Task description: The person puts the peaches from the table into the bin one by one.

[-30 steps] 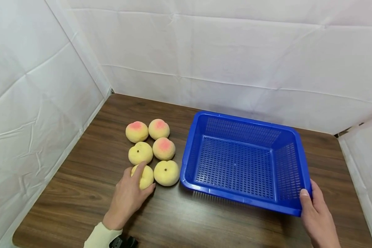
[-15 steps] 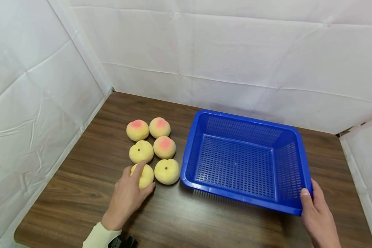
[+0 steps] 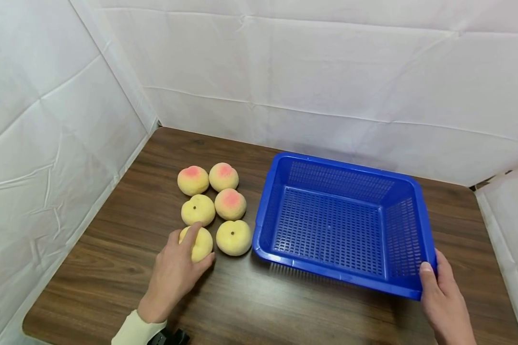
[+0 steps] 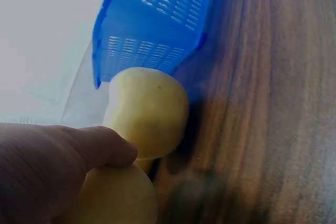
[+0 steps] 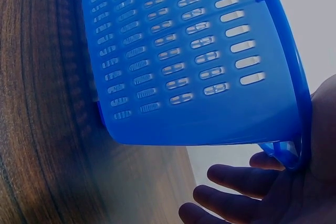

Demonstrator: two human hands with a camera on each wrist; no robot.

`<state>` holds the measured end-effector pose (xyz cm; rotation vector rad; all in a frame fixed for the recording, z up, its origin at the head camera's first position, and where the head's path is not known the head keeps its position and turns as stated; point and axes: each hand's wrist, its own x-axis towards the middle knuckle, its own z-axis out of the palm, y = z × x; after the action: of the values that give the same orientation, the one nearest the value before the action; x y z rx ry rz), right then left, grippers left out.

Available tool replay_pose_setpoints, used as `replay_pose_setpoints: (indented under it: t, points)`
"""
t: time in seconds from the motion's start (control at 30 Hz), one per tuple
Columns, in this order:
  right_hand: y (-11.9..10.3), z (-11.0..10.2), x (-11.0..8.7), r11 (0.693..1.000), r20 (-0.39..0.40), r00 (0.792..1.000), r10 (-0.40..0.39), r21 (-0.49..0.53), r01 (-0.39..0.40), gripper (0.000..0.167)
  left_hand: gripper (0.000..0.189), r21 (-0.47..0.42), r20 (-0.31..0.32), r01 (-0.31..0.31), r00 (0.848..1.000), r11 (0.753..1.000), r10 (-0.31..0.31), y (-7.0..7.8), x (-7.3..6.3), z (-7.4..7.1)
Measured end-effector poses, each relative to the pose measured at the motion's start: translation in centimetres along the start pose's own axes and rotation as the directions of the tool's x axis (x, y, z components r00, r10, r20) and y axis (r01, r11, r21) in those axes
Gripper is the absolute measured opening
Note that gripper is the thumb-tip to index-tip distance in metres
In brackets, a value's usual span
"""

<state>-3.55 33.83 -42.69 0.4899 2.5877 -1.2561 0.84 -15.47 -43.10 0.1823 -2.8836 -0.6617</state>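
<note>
My left hand (image 3: 174,275) grips a yellow peach (image 3: 202,244) at the near left of the group, thumb on its near side and fingers over its far left. In the left wrist view the thumb lies against this peach (image 4: 113,198), with another peach (image 4: 149,114) just beyond. My right hand (image 3: 446,299) holds the near right corner of a blue plastic basket (image 3: 328,230), thumb over the rim. From the right wrist, the other fingers (image 5: 231,187) show outside and below the basket's rim (image 5: 296,77). Nothing lies inside the basket.
Several more peaches sit left of the basket: a yellow one (image 3: 233,238) beside its left rim, another (image 3: 198,210) farther back, and pink-topped ones (image 3: 230,204) behind. White sheeting (image 3: 319,72) walls the back and sides of the brown wooden table (image 3: 108,254).
My left hand has shifted slightly left with the peach, widening the small gap to the yellow peach on its right. The right hand keeps its hold on the basket, which stays put.
</note>
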Motion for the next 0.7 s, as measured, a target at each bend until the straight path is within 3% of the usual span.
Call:
replay_pose_setpoints:
  t: [0.7]
  points:
    - [-0.1,0.1,-0.1,1.000,-0.001,1.000,-0.006,-0.002,0.006,0.065,0.071,0.015,-0.066,-0.012,0.998,1.000,0.013,1.3,-0.4,-2.7]
